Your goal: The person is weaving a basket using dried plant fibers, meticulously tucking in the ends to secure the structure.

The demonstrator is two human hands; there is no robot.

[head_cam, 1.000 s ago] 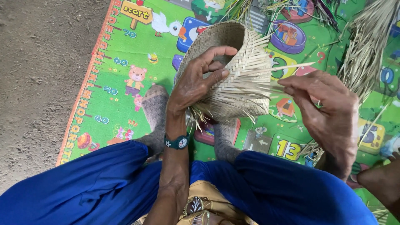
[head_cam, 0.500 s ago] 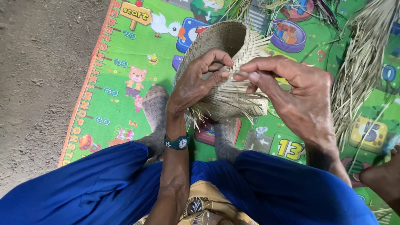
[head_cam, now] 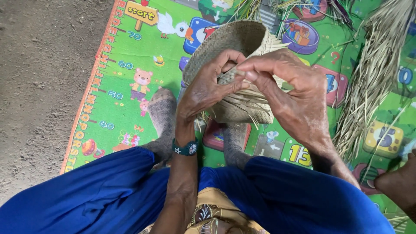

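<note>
A half-woven basket (head_cam: 234,65) of dry straw sits held above the person's feet, over the play mat (head_cam: 130,99). Its round body is woven, but loose strip ends still stick out along the lower edge, so the rim looks unfinished. The left hand (head_cam: 208,89) clamps the basket wall; the right hand (head_cam: 290,93) pinches a strip against it. Loose straw (head_cam: 372,82) lies to the right, a dirt floor (head_cam: 39,86) beyond the mat.

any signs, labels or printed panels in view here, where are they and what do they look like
Play mat: under the feet, green with printed pictures.
Signpost picture: mat's top left, yellow board.
Number tile: below the basket, green with yellow digits.
Mat border: left edge, orange strip of letters.
No packages or screens.
</note>
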